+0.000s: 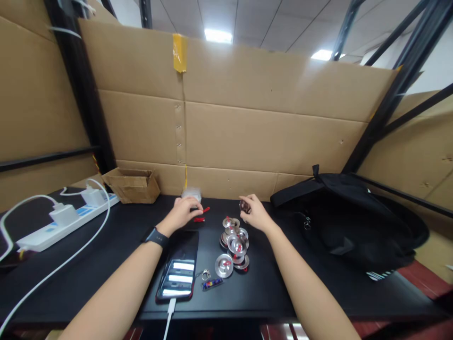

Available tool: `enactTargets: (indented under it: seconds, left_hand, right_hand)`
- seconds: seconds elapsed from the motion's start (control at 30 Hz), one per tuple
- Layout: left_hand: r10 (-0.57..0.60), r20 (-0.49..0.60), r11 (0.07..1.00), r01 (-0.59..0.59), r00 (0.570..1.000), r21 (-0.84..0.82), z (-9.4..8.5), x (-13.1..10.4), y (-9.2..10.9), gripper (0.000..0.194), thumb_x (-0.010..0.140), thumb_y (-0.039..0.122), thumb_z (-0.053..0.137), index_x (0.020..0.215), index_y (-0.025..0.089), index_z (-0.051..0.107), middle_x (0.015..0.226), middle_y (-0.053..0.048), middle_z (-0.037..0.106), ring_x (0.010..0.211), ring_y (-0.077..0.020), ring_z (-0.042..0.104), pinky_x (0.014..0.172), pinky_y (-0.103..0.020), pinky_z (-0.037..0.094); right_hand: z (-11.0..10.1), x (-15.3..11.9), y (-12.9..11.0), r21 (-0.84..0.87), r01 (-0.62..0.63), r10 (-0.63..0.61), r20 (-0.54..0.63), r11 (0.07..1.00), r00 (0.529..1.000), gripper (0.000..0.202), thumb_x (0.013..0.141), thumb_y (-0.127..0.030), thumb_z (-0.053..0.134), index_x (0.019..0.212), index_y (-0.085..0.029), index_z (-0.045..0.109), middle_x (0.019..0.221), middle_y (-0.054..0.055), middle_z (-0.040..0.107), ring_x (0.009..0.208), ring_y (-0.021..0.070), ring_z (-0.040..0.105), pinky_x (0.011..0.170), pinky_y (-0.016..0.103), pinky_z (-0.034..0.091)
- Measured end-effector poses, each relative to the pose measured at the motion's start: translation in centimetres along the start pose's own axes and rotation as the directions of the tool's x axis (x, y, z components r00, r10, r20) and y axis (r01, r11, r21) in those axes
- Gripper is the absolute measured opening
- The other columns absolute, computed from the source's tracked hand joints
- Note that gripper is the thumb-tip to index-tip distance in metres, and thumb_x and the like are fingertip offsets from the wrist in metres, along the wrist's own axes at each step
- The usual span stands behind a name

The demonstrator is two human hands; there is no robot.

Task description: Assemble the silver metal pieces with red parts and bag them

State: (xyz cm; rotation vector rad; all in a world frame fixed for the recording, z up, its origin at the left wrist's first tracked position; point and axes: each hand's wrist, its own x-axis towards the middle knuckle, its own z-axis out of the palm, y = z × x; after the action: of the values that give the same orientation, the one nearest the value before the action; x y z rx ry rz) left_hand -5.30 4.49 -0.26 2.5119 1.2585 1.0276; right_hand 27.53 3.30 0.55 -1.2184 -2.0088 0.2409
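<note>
Discs of shiny metal lie in an overlapping heap on the counter, nearer to me than my hands and closer to the right one; I judge them thin, stiff and fairly light, smooth enough to slide off one another and likelier to dent than break, so the rim suits a thumb-and-finger hold better than the red ties in their middles. Smaller is the dark brown piece, pinched between the thumb and fingers of my right hand just beyond the heap; it looks hard and light, best taken by its sides. Smallest are the red strips, which seem soft, limp and almost weightless, to be nipped at one end; my left hand has its thumb and forefinger right by the farther strip, but I cannot tell whether they grip it. Counting from the biggest down, I find one black bag at the right, one power strip at the left with two white plugs in it, one open cardboard box, one phone near my left wrist, about nine discs, their overlaps hiding the exact number, one blurred clear item behind my left hand, one coloured tag beside one key ring, one brown piece, and two loose red strips.
</note>
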Motion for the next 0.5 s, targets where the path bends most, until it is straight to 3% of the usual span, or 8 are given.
enactTargets:
  seconds: [0.1,0.2,0.33,0.5]
  left_hand:
    - [-0.043,-0.026,0.997,0.044,0.999,0.062,-0.6,-0.4,-2.5,0.014,0.083,0.042,0.077,0.08,0.028,0.079,0.102,-0.003,0.074,0.108,-0.0257,0.058,0.1,-0.04,0.035]
    - [-0.069,0.007,0.994,0.069,0.998,0.081,-0.6,-0.6,-3.6,0.012,0.078,0.042,0.082,0.077,0.031,0.081,0.103,-0.002,0.073,0.107,-0.0261,0.058,0.099,-0.039,0.035]
    - [-0.044,0.083,0.998,0.04,0.996,0.052,-0.2,-0.6,-3.8,0.009,0.077,0.04,0.083,0.081,0.033,0.082,0.104,0.0,0.074,0.105,-0.0241,0.06,0.095,-0.035,0.037]
    - [-0.042,0.149,0.998,0.035,0.988,0.049,0.5,-0.5,-3.7,0.01,0.075,0.039,0.086,0.082,0.033,0.082,0.102,0.001,0.075,0.105,-0.0228,0.062,0.094,-0.034,0.036]
  right_hand:
    - [-1.2,0.1,3.2,-0.153,-0.097,0.117,0.124,0.983,0.985,0.069,0.068,-0.019,0.077,0.135,-0.013,0.061,0.108,0.009,0.063,0.094,0.0217,0.063,0.093,0.037,0.051]
    - [-1.7,0.0,4.8,-0.159,-0.125,0.159,0.231,0.979,0.96,0.064,0.069,-0.022,0.079,0.13,-0.014,0.065,0.106,0.008,0.069,0.085,0.0184,0.065,0.086,0.032,0.052]
    - [-1.7,0.0,4.9,-0.13,-0.102,0.14,0.323,0.986,0.936,0.054,0.068,-0.023,0.083,0.12,-0.017,0.071,0.103,0.006,0.073,0.081,0.0171,0.066,0.08,0.028,0.051]
    - [-1.6,0.0,4.4,-0.166,-0.091,0.148,0.379,0.982,0.913,0.046,0.071,-0.024,0.081,0.116,-0.017,0.074,0.099,0.007,0.076,0.086,0.0198,0.068,0.082,0.03,0.052]
